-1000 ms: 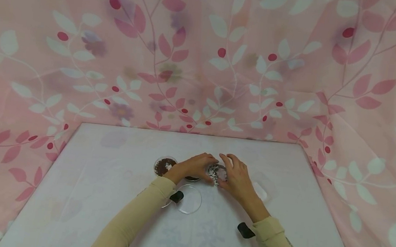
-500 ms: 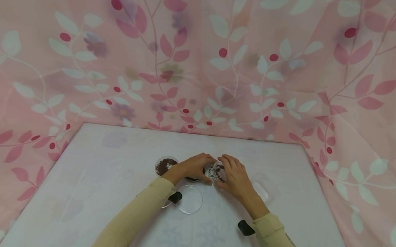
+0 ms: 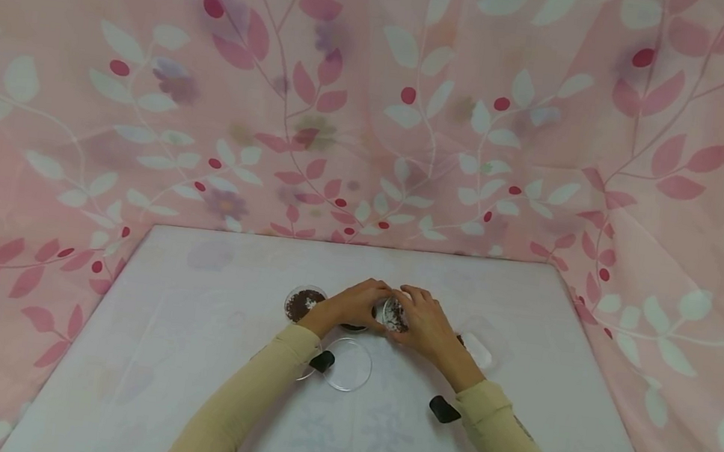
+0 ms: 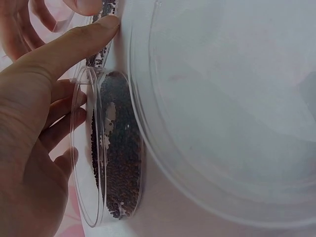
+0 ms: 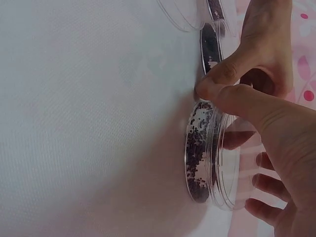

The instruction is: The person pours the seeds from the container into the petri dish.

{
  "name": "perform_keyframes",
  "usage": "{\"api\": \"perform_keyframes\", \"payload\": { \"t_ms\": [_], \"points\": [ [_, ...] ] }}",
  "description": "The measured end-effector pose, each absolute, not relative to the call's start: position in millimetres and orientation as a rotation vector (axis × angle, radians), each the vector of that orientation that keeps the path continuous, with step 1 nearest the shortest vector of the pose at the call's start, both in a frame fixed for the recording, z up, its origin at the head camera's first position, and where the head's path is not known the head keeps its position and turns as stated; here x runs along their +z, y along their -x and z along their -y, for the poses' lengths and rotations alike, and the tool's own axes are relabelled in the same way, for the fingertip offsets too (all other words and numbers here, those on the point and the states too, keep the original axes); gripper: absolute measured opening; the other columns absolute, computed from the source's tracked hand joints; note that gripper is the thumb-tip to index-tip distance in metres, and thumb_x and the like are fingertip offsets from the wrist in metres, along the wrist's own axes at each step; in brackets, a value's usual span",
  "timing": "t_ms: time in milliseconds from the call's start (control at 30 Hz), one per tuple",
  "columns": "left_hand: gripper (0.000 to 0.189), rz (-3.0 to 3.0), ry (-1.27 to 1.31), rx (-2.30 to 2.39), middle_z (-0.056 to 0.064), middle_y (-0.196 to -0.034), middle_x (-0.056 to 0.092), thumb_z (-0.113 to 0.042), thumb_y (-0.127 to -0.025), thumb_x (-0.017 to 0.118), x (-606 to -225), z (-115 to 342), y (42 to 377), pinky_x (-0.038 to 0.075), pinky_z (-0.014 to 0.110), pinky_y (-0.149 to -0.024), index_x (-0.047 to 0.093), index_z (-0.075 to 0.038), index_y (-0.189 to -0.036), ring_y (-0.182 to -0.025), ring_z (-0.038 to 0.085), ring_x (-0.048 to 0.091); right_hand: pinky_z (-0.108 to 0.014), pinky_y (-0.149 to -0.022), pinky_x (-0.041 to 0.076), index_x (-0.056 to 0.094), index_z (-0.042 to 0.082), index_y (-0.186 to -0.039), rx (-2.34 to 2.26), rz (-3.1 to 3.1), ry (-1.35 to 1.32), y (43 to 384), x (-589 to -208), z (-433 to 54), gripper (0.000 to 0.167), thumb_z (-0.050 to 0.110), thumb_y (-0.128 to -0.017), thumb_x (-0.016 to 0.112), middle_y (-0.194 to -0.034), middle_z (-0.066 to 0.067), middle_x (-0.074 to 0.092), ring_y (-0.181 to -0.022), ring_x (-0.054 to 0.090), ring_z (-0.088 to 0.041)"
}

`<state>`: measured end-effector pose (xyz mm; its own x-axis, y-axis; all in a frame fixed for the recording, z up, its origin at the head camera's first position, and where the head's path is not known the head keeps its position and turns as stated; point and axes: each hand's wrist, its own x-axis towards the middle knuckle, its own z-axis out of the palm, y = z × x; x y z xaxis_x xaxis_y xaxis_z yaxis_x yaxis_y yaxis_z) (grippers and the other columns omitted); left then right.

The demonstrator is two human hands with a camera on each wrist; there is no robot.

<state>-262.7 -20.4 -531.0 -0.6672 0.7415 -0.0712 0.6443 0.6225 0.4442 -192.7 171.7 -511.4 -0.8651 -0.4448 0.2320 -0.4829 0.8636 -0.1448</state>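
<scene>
The round clear plastic dish with dark granules scattered in it (image 3: 394,316) sits toward the far side of the table, between the person's two hands. Its round clear plastic lid (image 5: 228,170) is at its upper side; whether it is fully seated cannot be told. The right hand (image 3: 427,326) grasps dish and lid from the right, thumb on the near side and fingers bent round the far side. The left hand (image 3: 352,306) grips from the left, its thumb at the rim and its fingers reaching round behind. The two thumbs meet, or nearly meet, at the near edge.

Just left of the gripped dish is a second clear round dish, thickly filled with dark granules (image 4: 121,153); in the head view the left hand hides most of it. Farther left lies a third clear round dish of brown granules with a pale bare patch (image 3: 305,303), partly behind the left wrist. Nearer the person, a round clear empty-looking cover (image 3: 354,368) lies flat, and the left forearm's black wrist device (image 3: 321,361) blocks much of another clear rim. To the right, a white rounded block-like object (image 3: 478,352) is partly covered by the right wrist. A white cloth (image 3: 180,384) covers the table.
</scene>
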Motion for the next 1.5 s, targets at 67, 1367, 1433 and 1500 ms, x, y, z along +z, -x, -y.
{"api": "perform_keyframes", "payload": {
  "t_ms": [67,1367,1433,1500],
  "points": [
    [0.078,-2.603,-1.133,0.564,-0.001,-0.142,0.053,-0.047,-0.077,0.081,-532,20,263,0.042,0.037,-0.112,0.051,-0.020,-0.143,-0.130,0.016,0.047,-0.055,-0.090,0.052,0.054,0.008,-0.137,0.288,2.854,-0.717,194,-512,-172,0.077,0.043,-0.075,0.083,-0.138,-0.017,0.054,-0.123,0.054,-0.037],
    [0.070,-2.589,-1.144,0.605,0.000,-0.140,0.054,-0.044,-0.078,0.082,-532,21,264,0.043,0.036,-0.110,0.058,-0.015,-0.137,-0.129,0.017,0.048,-0.056,-0.093,0.049,0.059,0.009,-0.134,0.462,3.051,-0.648,203,-516,-170,0.074,0.045,-0.074,0.083,-0.133,-0.014,0.057,-0.117,0.056,-0.037],
    [0.071,-2.587,-1.142,0.600,0.000,-0.140,0.054,-0.045,-0.077,0.081,-533,21,264,0.043,0.036,-0.110,0.058,-0.015,-0.137,-0.130,0.017,0.047,-0.056,-0.093,0.049,0.060,0.009,-0.134,0.461,3.047,-0.651,203,-517,-170,0.074,0.046,-0.074,0.083,-0.132,-0.015,0.058,-0.117,0.056,-0.037],
    [0.072,-2.584,-1.137,0.604,0.000,-0.140,0.054,-0.045,-0.077,0.082,-534,22,264,0.042,0.036,-0.111,0.058,-0.014,-0.137,-0.130,0.017,0.047,-0.056,-0.092,0.050,0.060,0.009,-0.133,0.458,3.044,-0.657,203,-518,-170,0.074,0.047,-0.075,0.082,-0.133,-0.015,0.058,-0.117,0.057,-0.037]
  ]
}}
